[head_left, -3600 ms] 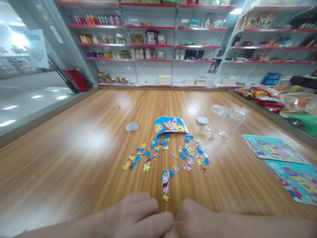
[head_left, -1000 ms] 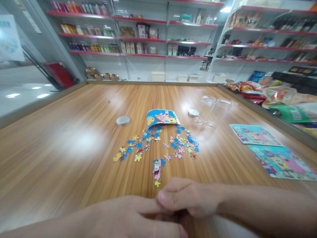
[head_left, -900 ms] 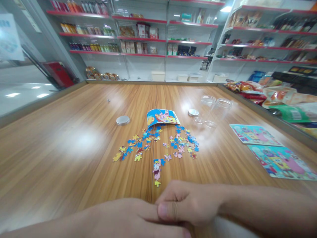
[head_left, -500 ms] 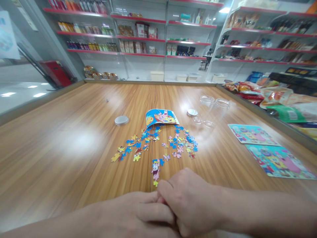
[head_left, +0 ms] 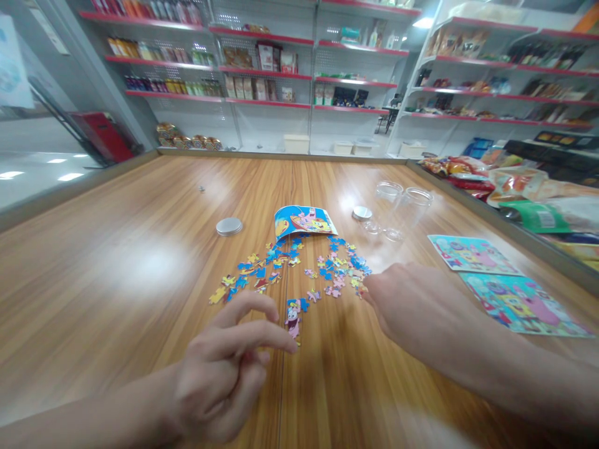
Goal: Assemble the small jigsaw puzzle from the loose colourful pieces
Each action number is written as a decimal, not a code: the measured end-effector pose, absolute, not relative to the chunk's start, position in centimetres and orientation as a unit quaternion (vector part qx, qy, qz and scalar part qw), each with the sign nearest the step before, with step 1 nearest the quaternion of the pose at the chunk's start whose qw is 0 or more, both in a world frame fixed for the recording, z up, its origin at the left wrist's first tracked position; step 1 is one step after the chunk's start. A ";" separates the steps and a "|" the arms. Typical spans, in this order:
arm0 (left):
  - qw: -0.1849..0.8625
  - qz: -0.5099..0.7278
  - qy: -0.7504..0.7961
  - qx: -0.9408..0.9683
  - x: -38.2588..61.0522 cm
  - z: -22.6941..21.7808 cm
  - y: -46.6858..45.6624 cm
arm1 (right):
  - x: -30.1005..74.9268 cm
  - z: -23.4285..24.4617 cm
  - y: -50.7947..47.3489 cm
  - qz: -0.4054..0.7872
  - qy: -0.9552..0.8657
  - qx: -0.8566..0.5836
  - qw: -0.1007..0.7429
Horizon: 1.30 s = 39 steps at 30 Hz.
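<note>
Several joined jigsaw pieces [head_left: 292,317] with a pink cartoon figure lie at the table's middle. My left hand [head_left: 234,362] is open beside them, its index and middle fingers stretched out, one fingertip near their lower end. Over the right edge of the loose jigsaw pieces [head_left: 334,274] reaches my right hand [head_left: 402,299], back upward; its fingers are mostly hidden, so any grip is not visible. More loose pieces [head_left: 257,271] are scattered to the left. Behind them a curved picture sheet [head_left: 306,221] shows cartoon figures on blue.
Two flat cartoon pictures [head_left: 524,302] lie at the right. Clear jars [head_left: 402,209] stand behind, near a silver lid [head_left: 362,213]; another lid [head_left: 229,226] lies left. Packaged goods [head_left: 533,193] line the table's right edge. Stocked shelves [head_left: 266,75] rise beyond the far edge.
My hands, together near the front before, are now apart. The right one has moved forward and right to the loose pieces; the left has opened its fingers beside the joined pieces.
</note>
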<state>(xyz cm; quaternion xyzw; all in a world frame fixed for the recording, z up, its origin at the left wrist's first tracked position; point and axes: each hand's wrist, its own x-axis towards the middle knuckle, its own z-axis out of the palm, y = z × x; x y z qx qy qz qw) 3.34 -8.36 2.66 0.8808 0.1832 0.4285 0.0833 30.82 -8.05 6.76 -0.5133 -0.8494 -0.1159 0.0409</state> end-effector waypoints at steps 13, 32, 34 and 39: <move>0.071 0.284 0.301 0.908 3.6 0.4 -6.2 | 27.2 5.3 -8.3 0.044 -0.944 -0.318 -0.078; 0.123 0.246 0.289 0.917 3.8 0.8 -6.6 | 27.4 3.2 -5.5 0.236 -0.931 -0.277 0.028; 0.124 0.248 0.291 0.916 3.8 0.8 -6.6 | 27.2 3.8 -5.8 0.207 -0.930 -0.303 0.004; 0.139 0.248 0.288 0.915 3.7 0.7 -6.6 | 27.1 4.4 -6.3 0.193 -0.913 -0.358 -0.033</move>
